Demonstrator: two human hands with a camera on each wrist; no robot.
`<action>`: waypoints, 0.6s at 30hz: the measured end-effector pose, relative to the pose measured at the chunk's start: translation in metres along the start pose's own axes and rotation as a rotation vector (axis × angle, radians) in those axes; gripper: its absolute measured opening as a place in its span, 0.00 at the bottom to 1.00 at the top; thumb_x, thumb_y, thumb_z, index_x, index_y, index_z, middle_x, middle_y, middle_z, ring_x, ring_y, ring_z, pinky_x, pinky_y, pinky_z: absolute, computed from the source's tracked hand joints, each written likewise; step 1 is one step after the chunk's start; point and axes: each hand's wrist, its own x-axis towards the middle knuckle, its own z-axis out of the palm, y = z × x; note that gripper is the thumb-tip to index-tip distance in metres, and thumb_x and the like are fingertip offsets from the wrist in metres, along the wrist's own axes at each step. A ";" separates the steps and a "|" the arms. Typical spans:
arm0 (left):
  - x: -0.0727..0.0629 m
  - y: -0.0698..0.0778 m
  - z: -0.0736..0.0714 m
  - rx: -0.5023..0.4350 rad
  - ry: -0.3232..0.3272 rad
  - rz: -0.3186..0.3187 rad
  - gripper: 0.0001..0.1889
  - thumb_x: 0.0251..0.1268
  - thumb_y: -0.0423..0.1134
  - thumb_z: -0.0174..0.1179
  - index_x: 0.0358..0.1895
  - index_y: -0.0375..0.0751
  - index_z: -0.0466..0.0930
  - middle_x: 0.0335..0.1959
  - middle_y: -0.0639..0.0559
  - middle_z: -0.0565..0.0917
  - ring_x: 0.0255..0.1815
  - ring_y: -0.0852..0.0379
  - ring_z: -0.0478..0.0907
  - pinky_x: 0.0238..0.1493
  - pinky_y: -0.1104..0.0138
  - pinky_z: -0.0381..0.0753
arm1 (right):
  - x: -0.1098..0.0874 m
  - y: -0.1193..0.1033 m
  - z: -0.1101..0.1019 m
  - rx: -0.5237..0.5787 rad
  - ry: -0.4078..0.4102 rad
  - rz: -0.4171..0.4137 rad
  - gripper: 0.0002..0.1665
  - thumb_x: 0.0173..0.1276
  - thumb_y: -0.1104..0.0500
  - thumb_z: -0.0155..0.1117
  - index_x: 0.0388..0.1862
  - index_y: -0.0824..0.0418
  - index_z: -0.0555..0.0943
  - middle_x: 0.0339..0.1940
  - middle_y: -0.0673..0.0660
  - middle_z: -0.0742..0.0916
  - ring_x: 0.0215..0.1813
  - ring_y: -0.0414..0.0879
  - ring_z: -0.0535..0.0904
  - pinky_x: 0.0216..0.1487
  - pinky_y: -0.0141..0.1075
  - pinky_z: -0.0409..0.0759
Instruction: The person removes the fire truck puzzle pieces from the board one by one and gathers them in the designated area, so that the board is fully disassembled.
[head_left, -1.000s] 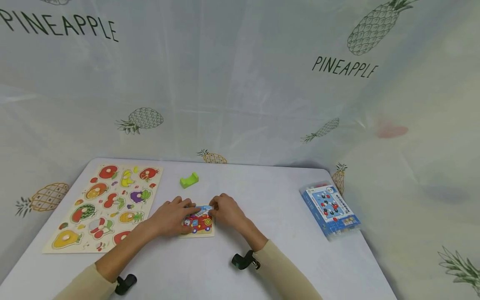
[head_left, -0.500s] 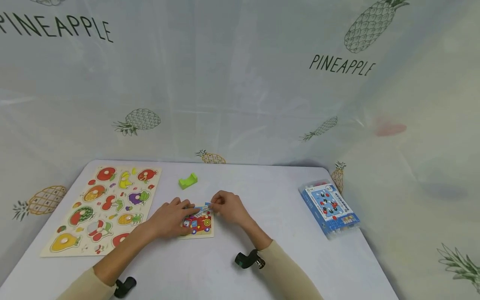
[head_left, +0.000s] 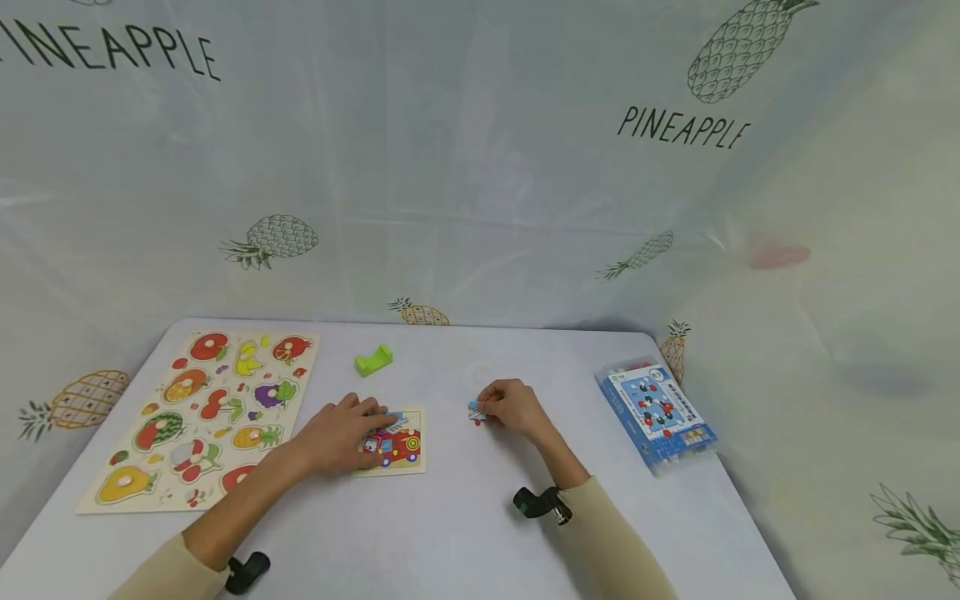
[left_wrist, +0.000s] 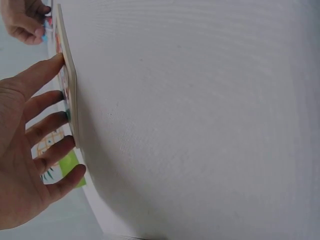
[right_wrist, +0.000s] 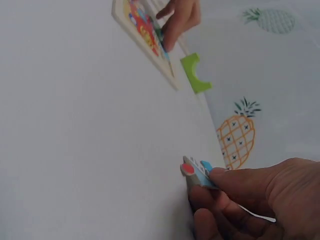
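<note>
A small jigsaw puzzle piece (head_left: 474, 412), light blue with a red knob, is pinched between the thumb and fingers of my right hand (head_left: 516, 406). In the right wrist view, the puzzle piece (right_wrist: 197, 173) is tilted just over the white table. Left of it lies a small wooden puzzle board (head_left: 417, 468) with a red truck picture. My left hand (head_left: 339, 437) rests on the board's left part, fingers spread and fairly straight, covering some of the picture. In the left wrist view, its thumb and several fingertips touch the board (left_wrist: 71, 82).
A large fruit puzzle board (head_left: 168, 475) lies at the table's left. Behind the truck puzzle sits a green curved block (head_left: 372, 360). On the right is a blue box (head_left: 660, 417) with a molecule picture. A pineapple-print curtain (head_left: 480, 167) hangs behind the table.
My right hand has pulled the blue piece away from the top right of the truck puzzle and carried it right. The left hand stays on the board.
</note>
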 end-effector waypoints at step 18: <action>-0.001 0.001 -0.001 -0.009 0.023 0.013 0.33 0.54 0.54 0.73 0.64 0.48 0.81 0.58 0.49 0.80 0.49 0.51 0.71 0.41 0.56 0.76 | 0.001 0.013 -0.006 -0.139 0.056 -0.022 0.04 0.66 0.57 0.71 0.35 0.56 0.88 0.25 0.48 0.83 0.28 0.41 0.75 0.30 0.34 0.73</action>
